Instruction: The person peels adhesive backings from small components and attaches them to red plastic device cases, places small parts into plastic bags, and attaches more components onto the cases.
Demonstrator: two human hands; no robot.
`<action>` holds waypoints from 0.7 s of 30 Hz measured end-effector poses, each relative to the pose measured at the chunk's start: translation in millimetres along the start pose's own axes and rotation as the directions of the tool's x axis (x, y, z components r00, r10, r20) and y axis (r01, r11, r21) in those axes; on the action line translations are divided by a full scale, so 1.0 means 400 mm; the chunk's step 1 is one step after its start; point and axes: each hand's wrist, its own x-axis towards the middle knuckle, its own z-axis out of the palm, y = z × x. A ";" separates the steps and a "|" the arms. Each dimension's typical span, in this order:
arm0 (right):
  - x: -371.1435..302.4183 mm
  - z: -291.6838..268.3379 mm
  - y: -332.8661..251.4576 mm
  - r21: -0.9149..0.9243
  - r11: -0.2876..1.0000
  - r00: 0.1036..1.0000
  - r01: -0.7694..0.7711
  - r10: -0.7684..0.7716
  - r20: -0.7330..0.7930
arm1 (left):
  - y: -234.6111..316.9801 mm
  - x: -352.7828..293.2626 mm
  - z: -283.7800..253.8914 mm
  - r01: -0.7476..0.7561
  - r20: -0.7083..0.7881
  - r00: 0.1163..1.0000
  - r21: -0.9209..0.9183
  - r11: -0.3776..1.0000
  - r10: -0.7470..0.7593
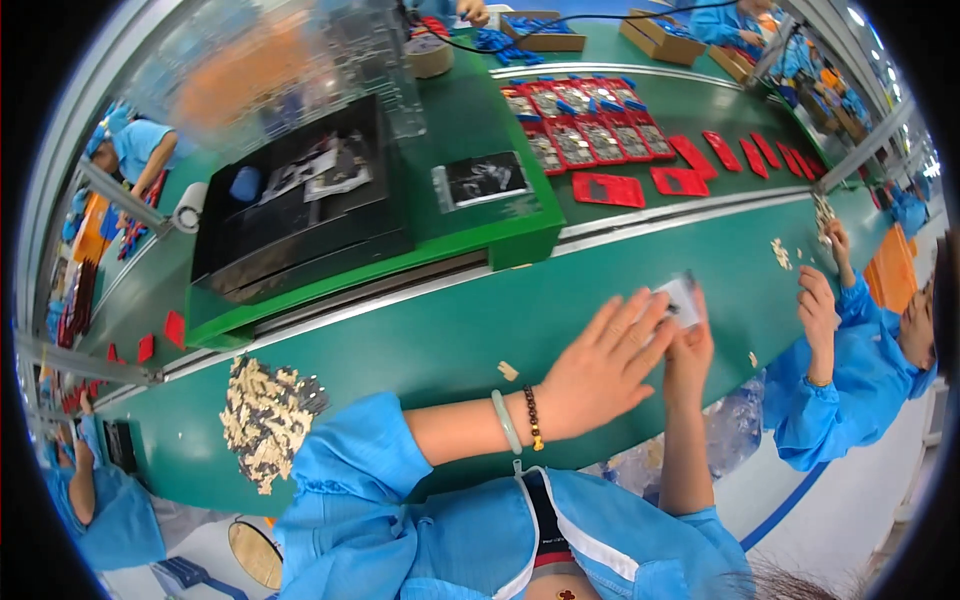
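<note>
White and flat, a small piece [681, 299] is pinched in the right hand [690, 347] above the green worktop [450, 340]; whether the left hand [603, 372], reaching to its edge, grips too, I cannot tell. Two-handed handling seems the step; the next move likely calls for steady fingertips.

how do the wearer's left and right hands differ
The left hand has its fingers extended, back showing; the right hand holds a small pale item. The left wears a pale green bangle and a dark bead bracelet; the right shows neither. Both are ungloved, above the green work surface.
</note>
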 end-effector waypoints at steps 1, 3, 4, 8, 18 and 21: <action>-0.027 0.056 0.007 0.024 1.000 0.997 -0.019 0.017 0.071 | -0.016 -0.017 -0.014 0.006 0.000 1.000 0.014 1.000 -0.006; -0.062 0.134 0.041 0.003 0.998 0.985 -0.062 0.061 0.162 | -0.048 -0.047 -0.042 -0.192 -0.003 0.979 0.302 0.934 0.202; -0.079 0.155 0.055 0.086 0.977 0.952 -0.193 0.165 0.257 | -0.054 -0.070 -0.071 -0.118 0.061 0.992 0.214 0.970 0.107; -0.134 0.274 0.059 0.369 0.774 0.827 -0.515 0.336 0.450 | -0.126 -0.195 -0.178 -0.233 0.235 0.964 0.542 0.808 0.120; -0.212 0.390 0.053 0.067 0.998 0.824 -0.010 -0.030 0.566 | -0.505 -0.242 -0.665 0.177 0.044 0.974 0.472 0.864 -0.223; -0.222 0.335 0.091 -0.349 0.845 0.800 0.406 -0.144 0.582 | -0.427 -0.275 -0.694 0.160 -0.182 0.980 0.490 0.857 -0.078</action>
